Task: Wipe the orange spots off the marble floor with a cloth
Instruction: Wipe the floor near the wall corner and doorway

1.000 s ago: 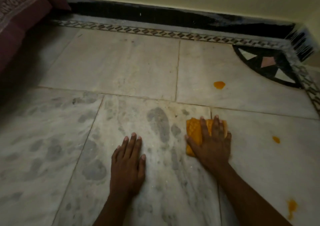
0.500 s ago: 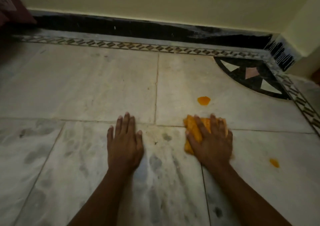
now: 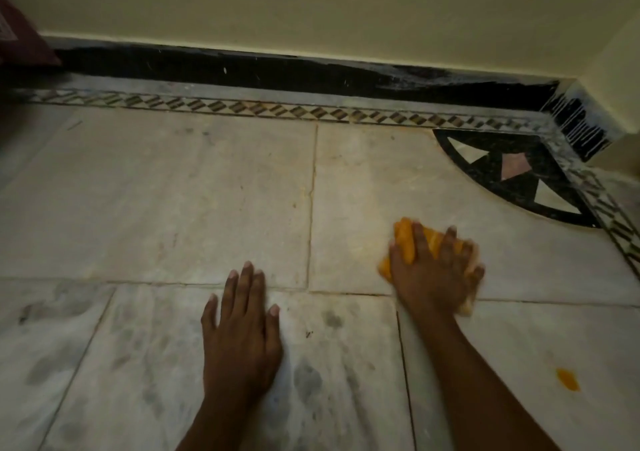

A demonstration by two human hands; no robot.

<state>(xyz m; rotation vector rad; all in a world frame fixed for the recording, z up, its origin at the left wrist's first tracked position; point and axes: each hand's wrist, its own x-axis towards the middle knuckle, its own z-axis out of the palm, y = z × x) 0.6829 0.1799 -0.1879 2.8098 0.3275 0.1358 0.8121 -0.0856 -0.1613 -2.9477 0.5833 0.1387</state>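
Marble floor [image 3: 166,201] fills the frame, black skirting [image 3: 277,73] and cream wall [image 3: 311,10] across the top.
Right of centre, the right hand [image 3: 433,270] presses flat, fingers spread, on a bunched orange cloth [image 3: 405,246]; left hand [image 3: 242,333] lies open-palmed at centre; one orange spot [image 3: 568,379] lower right.

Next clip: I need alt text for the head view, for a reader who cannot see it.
A right hand presses an orange cloth flat on a marble floor near a black corner inlay. The left hand rests flat, fingers spread, beside it. One orange spot shows at lower right.
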